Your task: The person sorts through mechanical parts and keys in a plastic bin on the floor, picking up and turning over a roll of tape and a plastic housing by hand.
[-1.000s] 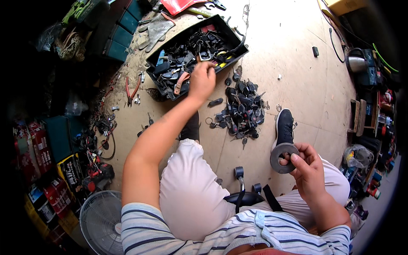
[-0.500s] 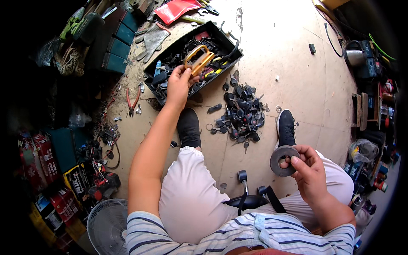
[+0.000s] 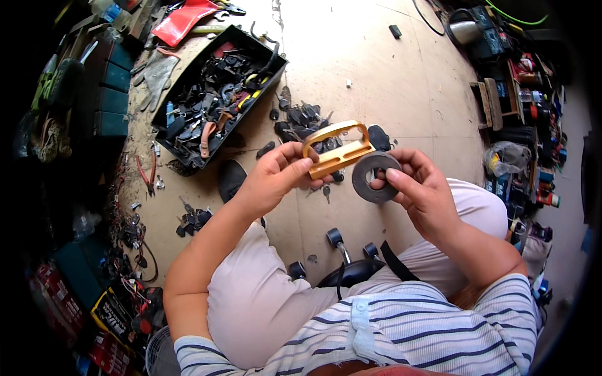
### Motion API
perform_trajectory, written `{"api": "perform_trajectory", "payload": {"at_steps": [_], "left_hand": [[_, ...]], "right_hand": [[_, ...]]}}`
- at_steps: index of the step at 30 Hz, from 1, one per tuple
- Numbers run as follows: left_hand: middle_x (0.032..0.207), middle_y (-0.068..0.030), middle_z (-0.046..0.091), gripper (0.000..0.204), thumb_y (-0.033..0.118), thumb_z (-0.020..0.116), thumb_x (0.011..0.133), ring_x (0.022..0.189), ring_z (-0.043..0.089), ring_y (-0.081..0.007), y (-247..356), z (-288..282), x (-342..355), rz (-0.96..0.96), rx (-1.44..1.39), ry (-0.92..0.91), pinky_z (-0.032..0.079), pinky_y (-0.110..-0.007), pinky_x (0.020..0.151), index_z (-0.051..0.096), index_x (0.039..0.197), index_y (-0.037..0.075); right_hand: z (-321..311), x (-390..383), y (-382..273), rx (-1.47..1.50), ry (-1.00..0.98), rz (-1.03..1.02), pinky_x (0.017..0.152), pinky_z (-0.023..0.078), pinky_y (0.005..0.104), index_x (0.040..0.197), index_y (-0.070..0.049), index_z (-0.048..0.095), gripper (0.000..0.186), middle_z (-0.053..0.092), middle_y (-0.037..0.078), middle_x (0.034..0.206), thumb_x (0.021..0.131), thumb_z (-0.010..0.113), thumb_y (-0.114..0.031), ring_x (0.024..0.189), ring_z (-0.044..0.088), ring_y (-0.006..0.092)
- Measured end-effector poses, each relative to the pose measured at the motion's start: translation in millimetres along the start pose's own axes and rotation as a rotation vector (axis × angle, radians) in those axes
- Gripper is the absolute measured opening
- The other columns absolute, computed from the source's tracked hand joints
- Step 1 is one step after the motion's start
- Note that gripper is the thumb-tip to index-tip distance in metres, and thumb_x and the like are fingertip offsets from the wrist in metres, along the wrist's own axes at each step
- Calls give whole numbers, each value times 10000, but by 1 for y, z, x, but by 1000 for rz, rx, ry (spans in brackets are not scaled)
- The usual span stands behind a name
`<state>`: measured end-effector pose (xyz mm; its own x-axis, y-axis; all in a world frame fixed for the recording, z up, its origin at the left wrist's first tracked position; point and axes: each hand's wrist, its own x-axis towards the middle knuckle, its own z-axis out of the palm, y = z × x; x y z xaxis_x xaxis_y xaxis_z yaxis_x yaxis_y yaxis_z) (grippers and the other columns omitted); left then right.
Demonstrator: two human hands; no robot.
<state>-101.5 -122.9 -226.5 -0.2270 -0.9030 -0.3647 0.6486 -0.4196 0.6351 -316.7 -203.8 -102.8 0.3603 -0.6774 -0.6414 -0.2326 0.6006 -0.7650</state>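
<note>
My left hand (image 3: pixel 276 175) pinches one end of a gold-coloured metal pull handle (image 3: pixel 339 158), a flat bar with an arched grip, between thumb and fingers. Close beside its other end, my right hand (image 3: pixel 426 194) grips a dark grey flat ring (image 3: pixel 360 188), with a finger showing through its hole. Ring and handle overlap in view; whether they touch I cannot tell. Below them on the floor lies a pile of black-headed keys (image 3: pixel 305 115), partly hidden by the handle. A black box (image 3: pixel 244 111) full of keys and small tools stands to the far left.
Red-handled pliers (image 3: pixel 150 173) and a smaller key cluster (image 3: pixel 194 220) lie on the floor at left, a work glove (image 3: pixel 155 78) beyond. A wheeled stool base (image 3: pixel 351 273) sits between my legs. Crowded shelves line both sides; a fan (image 3: pixel 158 354) stands at lower left.
My left hand has brought the handle from over the box toward me and to the right. The ring in my right hand has moved up beside it. The view has shifted right.
</note>
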Motion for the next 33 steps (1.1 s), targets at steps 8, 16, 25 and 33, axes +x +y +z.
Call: {"api": "perform_trajectory", "payload": {"at_steps": [8,16,25,33], "left_hand": [[1096,-143,577,211,148,504,956,977,633,-243,-8,0,-7,-6,27,-30,517,-328,846,496,1099,-6],[1079,-80,572,158,44,509,928,927,610,-158,-8,5,-12,93,282,-111,495,-312,834,520,1081,5],[1090,-132,538,231,-71,590,776,894,601,-254,-5,9,-13,558,1149,-5,511,-320,750,559,980,32],[1085,-129,576,247,-77,620,737,898,615,-310,-7,8,-11,818,1324,97,518,-355,744,569,946,45]], "right_hand": [[-2,1,8,42,-5,-21,826,503,263,1162,32,470,287,629,96,989,914,565,-77,912,625,133],[-8,7,13,-56,3,-9,782,540,277,1170,8,467,288,623,111,1016,906,560,-63,918,644,159],[-12,6,13,-61,53,-30,606,413,157,1132,-12,508,260,645,45,943,913,579,-132,858,623,81],[-6,4,9,-20,89,13,634,440,177,1134,-5,502,269,625,49,910,908,572,-133,833,617,100]]}}
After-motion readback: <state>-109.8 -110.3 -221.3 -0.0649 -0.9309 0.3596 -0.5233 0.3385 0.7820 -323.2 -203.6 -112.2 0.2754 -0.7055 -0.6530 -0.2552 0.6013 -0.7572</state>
